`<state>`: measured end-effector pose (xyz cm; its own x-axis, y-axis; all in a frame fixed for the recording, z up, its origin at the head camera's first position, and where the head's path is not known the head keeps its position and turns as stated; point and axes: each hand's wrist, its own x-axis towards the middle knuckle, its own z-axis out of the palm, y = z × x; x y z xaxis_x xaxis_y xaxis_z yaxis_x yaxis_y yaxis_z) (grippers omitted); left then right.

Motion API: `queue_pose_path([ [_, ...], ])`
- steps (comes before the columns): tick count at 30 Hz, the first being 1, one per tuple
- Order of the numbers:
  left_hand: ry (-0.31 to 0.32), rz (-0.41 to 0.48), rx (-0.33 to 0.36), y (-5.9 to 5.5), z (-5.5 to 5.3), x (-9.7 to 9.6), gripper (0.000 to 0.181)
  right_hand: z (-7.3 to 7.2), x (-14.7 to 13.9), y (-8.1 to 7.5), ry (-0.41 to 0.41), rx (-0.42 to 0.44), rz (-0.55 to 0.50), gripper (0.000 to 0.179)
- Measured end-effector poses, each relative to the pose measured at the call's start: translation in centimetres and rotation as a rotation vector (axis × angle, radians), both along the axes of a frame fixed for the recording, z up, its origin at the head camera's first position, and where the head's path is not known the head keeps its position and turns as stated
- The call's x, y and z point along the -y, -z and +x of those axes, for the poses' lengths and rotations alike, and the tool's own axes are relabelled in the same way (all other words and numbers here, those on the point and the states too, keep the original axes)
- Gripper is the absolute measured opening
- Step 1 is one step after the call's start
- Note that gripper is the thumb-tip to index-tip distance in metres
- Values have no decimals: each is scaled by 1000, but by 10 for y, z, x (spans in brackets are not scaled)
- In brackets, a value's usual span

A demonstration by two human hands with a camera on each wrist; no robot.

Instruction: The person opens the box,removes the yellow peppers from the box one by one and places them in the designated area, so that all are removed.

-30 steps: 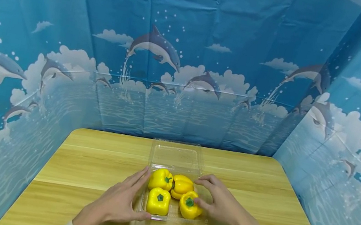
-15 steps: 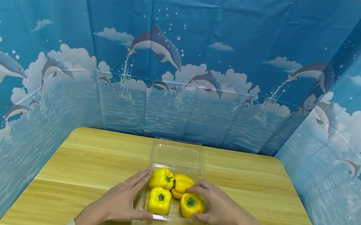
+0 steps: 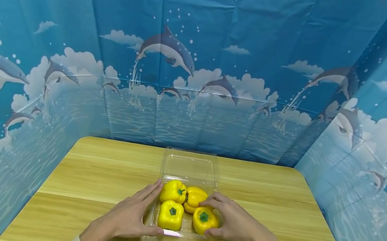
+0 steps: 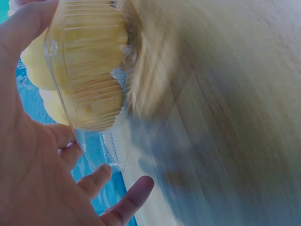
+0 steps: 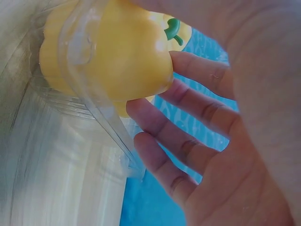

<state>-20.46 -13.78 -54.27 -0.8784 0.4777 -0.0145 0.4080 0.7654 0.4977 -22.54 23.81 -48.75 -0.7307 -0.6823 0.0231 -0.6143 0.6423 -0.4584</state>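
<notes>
In the head view my right hand (image 3: 237,224) pinches the front-right yellow bell pepper (image 3: 204,224), thumb at its near side and fingers at its far side. The pepper sits at the right side of a clear plastic clamshell container (image 3: 186,234), its green stem facing up. My left hand (image 3: 127,215) lies along the container's left wall, fingers quite straight, thumb at the front corner. The left wrist view shows the thumb at the ribbed wall's rim (image 4: 59,92). Inside are a front-left pepper (image 3: 170,219), a back-left pepper (image 3: 171,191) and a back-right pepper (image 3: 195,195) lying on its side.
The container's transparent lid (image 3: 189,166) is folded back, flat toward the table's far edge. Under everything is a wood-grain table (image 3: 100,173). A blue dolphin-print curtain (image 3: 193,120) encloses the back and both sides.
My right hand has shifted left over the front-right pepper, its fingers moving to the far side and its thumb to the near side. The left hand keeps its place on the container.
</notes>
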Motion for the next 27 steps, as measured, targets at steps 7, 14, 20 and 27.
queue_pose_path([
  [7,0,3,0,1,0,0,126,-1,0,2,3,-10,-4,66],
  [14,7,14,2,1,0,1,126,-2,-1,6,5,-31,-16,66],
  [20,4,18,2,1,1,1,126,-2,-1,8,12,-39,-7,65],
  [27,12,17,12,1,-1,1,126,-5,-4,6,17,-46,-47,42],
])
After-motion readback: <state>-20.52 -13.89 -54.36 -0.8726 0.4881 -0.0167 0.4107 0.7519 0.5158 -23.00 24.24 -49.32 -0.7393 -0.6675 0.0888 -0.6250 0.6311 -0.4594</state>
